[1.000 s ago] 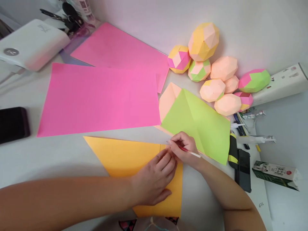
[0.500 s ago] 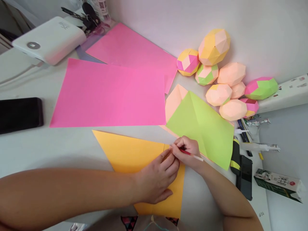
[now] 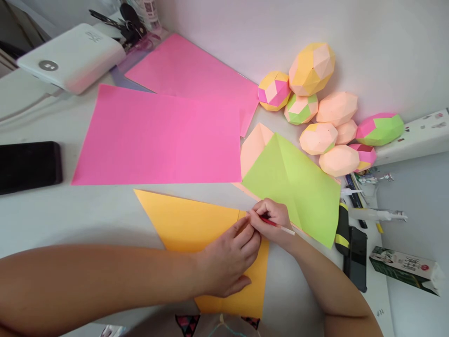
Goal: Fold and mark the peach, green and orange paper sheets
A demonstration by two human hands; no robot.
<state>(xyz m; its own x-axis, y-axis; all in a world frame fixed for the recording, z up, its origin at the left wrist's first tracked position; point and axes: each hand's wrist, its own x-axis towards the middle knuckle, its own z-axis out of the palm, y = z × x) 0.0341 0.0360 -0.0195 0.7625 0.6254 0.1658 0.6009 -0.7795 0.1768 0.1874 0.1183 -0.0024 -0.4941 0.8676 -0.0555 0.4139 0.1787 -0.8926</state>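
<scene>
An orange sheet of paper (image 3: 189, 222), folded into a triangle, lies on the white table in front of me. My left hand (image 3: 228, 262) rests flat on its right part, fingers stretched toward the upper edge. My right hand (image 3: 271, 217) is closed round a thin red and white pen (image 3: 278, 226), its tip at the orange sheet's top right corner, just beyond my left fingertips. A folded green sheet (image 3: 294, 185) lies over a peach sheet (image 3: 254, 145) right behind my right hand.
Two large pink sheets (image 3: 161, 140) cover the table's middle and back. Several faceted paper balls (image 3: 317, 119) are piled against the wall. A black phone (image 3: 28, 167) lies left, a white device (image 3: 72, 56) back left. Glue tubes, a cutter (image 3: 342, 224) and a small box (image 3: 403, 267) lie right.
Over the second the view shifted slightly, so everything sits a little more to the right. Both hands stay at the orange sheet's corner with the pen; almost nothing moved in the last half second.
</scene>
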